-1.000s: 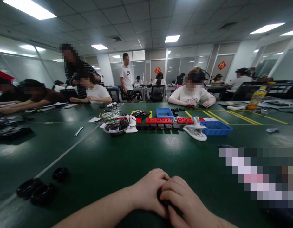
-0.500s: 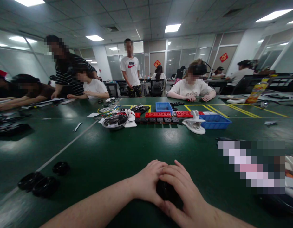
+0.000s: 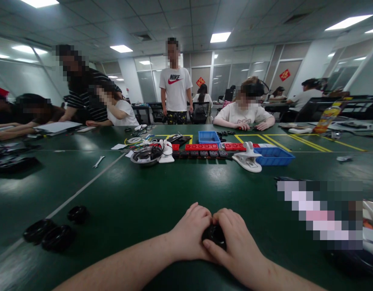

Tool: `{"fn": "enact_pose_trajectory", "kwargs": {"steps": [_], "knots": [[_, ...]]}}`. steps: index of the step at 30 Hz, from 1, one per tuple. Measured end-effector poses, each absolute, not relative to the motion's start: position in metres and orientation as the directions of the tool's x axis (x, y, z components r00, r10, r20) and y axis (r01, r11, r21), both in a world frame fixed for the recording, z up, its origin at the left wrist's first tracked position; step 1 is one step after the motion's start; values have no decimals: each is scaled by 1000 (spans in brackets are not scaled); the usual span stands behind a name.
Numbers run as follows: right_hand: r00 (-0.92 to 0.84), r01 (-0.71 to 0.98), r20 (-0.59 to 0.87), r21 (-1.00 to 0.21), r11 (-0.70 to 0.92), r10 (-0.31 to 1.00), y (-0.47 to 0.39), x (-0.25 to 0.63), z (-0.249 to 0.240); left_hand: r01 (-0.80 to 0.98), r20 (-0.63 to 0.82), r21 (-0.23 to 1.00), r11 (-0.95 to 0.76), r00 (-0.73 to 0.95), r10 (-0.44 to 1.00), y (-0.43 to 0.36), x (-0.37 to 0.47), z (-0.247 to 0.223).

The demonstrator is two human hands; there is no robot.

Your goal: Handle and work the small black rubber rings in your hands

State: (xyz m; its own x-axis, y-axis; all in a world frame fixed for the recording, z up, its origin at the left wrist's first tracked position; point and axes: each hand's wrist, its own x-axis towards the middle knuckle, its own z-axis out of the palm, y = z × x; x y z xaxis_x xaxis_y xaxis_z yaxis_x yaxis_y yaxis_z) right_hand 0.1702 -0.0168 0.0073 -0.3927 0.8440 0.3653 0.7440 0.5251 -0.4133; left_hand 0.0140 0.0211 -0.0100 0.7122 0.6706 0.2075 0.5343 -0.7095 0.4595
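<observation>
Together, the left hand (image 3: pixel 191 232) and right hand (image 3: pixel 239 238) curl snugly round one black ring (image 3: pixel 209 233), low in the middle. Three other rings (image 3: pixel 57 238) lie lower left; whether they're finished, it's hard to tell.

Straight ahead of left hand (image 3: pixel 191 232) and right hand (image 3: pixel 239 240), a wide lane of green tabletop (image 3: pixel 174 186) runs open to the socket strips (image 3: pixel 201 154)! Metal bowl (image 3: pixel 144 162) guards that barrier's left, white clip base (image 3: pixel 250 163) its right. Nearer left, three black rings (image 3: pixel 51 241) obstruct; rightward, a pixelated object (image 3: pixel 319 214) blocks.
</observation>
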Motion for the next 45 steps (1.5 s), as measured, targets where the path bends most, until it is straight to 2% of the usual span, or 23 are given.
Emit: {"fn": "enact_pose_trajectory", "kwargs": {"steps": [5, 9, 17, 22, 29, 32, 37, 41, 45], "knots": [[-394, 749, 344, -417, 514, 852, -16, 170, 8, 528, 218, 446, -723, 719, 660, 20, 14, -8], [-433, 695, 373, -442, 567, 821, -18, 171, 8, 500, 206, 452, -739, 747, 632, 23, 12, -5], [-620, 417, 493, -452, 789, 610, -22, 175, 20, 404, 204, 462, -789, 818, 538, 36, 6, -5], [-648, 292, 573, -421, 859, 501, -21, 175, 20, 375, 206, 474, -796, 832, 515, 37, 6, -7], [-643, 234, 626, -387, 892, 441, -18, 174, 12, 388, 199, 459, -799, 832, 518, 35, 7, -8], [-611, 319, 628, -363, 875, 483, -15, 180, 6, 448, 195, 497, -744, 777, 598, 37, 7, -9], [-405, 556, 612, -425, 715, 679, -7, 182, -2, 576, 216, 502, -645, 639, 738, 37, 7, -10], [-215, 704, 490, -522, 482, 845, 0, 176, 1, 659, 266, 490, -571, 510, 818, 29, 11, -9], [-264, 767, 355, -487, 418, 897, 6, 170, 14, 739, 274, 416, -530, 454, 848, 23, 19, -7]]}}
